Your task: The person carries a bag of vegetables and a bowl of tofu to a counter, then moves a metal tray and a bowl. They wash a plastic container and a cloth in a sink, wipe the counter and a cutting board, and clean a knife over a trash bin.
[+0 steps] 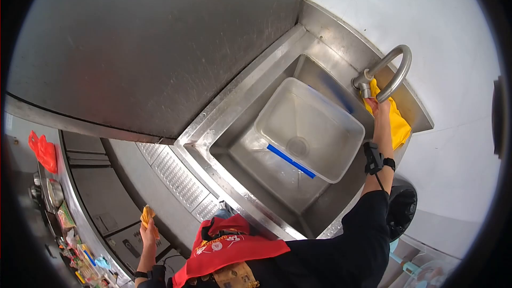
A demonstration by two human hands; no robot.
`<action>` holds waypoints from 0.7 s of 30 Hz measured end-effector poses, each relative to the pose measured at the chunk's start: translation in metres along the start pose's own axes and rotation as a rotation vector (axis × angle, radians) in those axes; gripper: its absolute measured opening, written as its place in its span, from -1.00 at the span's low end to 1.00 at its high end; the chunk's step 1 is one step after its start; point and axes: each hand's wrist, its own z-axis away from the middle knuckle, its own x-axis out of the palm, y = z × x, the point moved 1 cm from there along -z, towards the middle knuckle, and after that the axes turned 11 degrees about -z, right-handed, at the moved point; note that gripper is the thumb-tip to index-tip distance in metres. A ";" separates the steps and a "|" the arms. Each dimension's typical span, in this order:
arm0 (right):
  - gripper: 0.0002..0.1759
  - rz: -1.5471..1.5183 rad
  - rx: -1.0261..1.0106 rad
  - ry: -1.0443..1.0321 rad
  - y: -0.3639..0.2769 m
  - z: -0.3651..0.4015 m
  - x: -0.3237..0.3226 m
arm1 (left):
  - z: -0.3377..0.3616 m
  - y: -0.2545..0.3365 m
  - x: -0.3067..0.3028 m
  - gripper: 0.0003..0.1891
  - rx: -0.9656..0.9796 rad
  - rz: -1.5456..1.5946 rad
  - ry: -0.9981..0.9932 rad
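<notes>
My right hand (378, 108) reaches over the sink's far right corner, its fingers closed at the handle (365, 91) of the steel faucet (404, 69). Behind that wrist, a yellow cloth (398, 125) is draped by the faucet base. Away from the sink at lower left, my left hand (149, 234) is closed around an orange-yellow cloth (147, 215). A translucent plastic tub (341, 122) with a blue strip (290, 161) along one edge sits tilted in the steel sink (234, 173). No water stream is visible.
A tall steel panel (160, 48) borders the sink on the left. A black-lined bin (402, 210) stands below my right forearm. At far left, a counter carries a red plastic bag (44, 151), a metal pan (54, 192) and several packets. Perforated metal floor plates (173, 173) lie between.
</notes>
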 end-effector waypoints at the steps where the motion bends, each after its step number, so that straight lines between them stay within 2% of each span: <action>1: -0.47 -0.062 0.014 -0.022 0.002 0.001 -0.003 | -0.003 0.002 0.001 -0.72 0.007 0.008 -0.011; 3: -0.56 -0.186 0.043 -0.066 0.007 -0.008 -0.016 | -0.008 0.010 0.003 -0.73 0.002 0.001 -0.023; 6: -0.54 -0.358 0.048 -0.030 0.012 0.035 -0.017 | -0.006 0.038 0.012 -0.73 -0.008 -0.010 -0.034; 8: -0.57 0.015 -0.116 0.050 0.035 0.089 -0.023 | -0.023 0.022 0.015 -0.73 0.030 -0.001 -0.066; 9: -0.62 0.265 -0.194 -0.042 0.064 0.098 -0.041 | -0.030 0.018 0.017 -0.73 0.053 0.005 -0.080; 10: -0.62 0.404 -0.330 -0.262 0.106 0.094 -0.074 | -0.023 0.016 0.022 -0.73 0.045 0.021 -0.079; 12: -0.50 1.098 -0.398 -0.577 0.144 0.168 -0.091 | -0.012 0.019 0.032 -0.73 0.031 0.055 -0.079; 13: -0.36 1.271 -0.755 -0.831 0.155 0.202 -0.093 | -0.012 0.015 0.032 -0.73 0.032 0.057 -0.084; 14: -0.41 1.577 -0.587 -0.789 0.173 0.230 -0.097 | -0.016 0.010 0.033 -0.73 0.034 0.059 -0.090; 16: -0.58 1.691 -0.188 -0.680 0.195 0.258 -0.103 | -0.025 0.003 0.030 -0.71 0.036 0.061 -0.105; 19: -0.77 1.764 -0.242 -0.729 0.218 0.266 -0.116 | -0.025 -0.016 0.025 -0.74 0.001 0.075 -0.085; 21: -0.81 1.791 -0.263 -0.699 0.206 0.259 -0.125 | -0.021 -0.002 0.033 -0.74 0.019 0.090 -0.087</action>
